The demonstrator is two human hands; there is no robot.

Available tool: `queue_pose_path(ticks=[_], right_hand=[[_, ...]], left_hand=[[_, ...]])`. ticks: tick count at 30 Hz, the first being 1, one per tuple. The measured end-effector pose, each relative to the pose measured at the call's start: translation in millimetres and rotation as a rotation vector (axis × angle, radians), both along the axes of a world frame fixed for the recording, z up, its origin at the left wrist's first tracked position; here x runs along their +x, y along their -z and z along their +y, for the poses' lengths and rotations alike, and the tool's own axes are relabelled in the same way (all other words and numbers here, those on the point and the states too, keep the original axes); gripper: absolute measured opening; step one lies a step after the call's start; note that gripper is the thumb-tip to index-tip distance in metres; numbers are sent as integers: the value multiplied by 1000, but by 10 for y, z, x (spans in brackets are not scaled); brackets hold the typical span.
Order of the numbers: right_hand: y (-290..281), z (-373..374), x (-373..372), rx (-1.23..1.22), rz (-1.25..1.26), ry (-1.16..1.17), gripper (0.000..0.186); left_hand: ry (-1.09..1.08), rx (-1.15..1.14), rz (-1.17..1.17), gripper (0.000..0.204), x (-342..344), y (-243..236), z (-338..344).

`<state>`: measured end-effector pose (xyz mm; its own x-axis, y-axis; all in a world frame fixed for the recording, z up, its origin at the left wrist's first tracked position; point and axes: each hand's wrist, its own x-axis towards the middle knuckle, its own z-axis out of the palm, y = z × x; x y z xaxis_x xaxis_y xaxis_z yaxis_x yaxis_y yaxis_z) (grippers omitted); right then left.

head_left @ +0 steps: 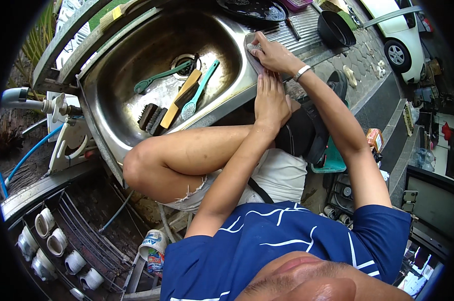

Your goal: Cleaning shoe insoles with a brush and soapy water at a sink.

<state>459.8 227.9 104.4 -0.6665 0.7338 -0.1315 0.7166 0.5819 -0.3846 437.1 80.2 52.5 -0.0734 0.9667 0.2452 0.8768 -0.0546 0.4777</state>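
Note:
My right hand (277, 54) is closed with its fingertips around a small light-grey pad (253, 48), at the right rim of the metal sink (243, 37). Under the pad lies a flat greyish-brown piece (251, 64), whose kind I cannot make out. My left hand (272, 103) rests on the near end of that piece, fingers stretched out flat. Inside the basin are a teal long-handled brush (201, 90), a second teal-handled tool (159, 78), a wooden-handled brush (181, 98) and two dark bristle brushes (147, 116) (157, 121).
A black pan (252, 9) and a black pot (336, 29) sit on the ribbed drainboard (307, 30). My bent knee (141, 158) is against the sink's front edge. A tap (61, 108) with a blue hose stands left; white pots (56, 241) fill a rack lower left.

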Motion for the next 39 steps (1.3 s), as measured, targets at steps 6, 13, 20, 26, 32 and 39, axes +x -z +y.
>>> queue_pose_path(ticks=[6,13,20,26,32,39], right_hand=[[-23,59,41,16,-54,-117,32],[-92,132,172,-77,-113,-216,31],[-219,66,100,-171,-213,-306,31],[-5,156,96,4,-11,-204,32],[-34,154,55,81,-5,-201,30],[-182,138,122,-165,-191,-211,36]], left_hand=[[38,29,-51,74,5,-41,-63],[120,-107,-87,77,-50,-30,21],[115,-219,-24,78,-122,-14,-19],[101,-152,22,78,-94,-36,-40],[93,-143,11,78,-32,-54,25],[107,-182,-49,81,-52,-27,16]])
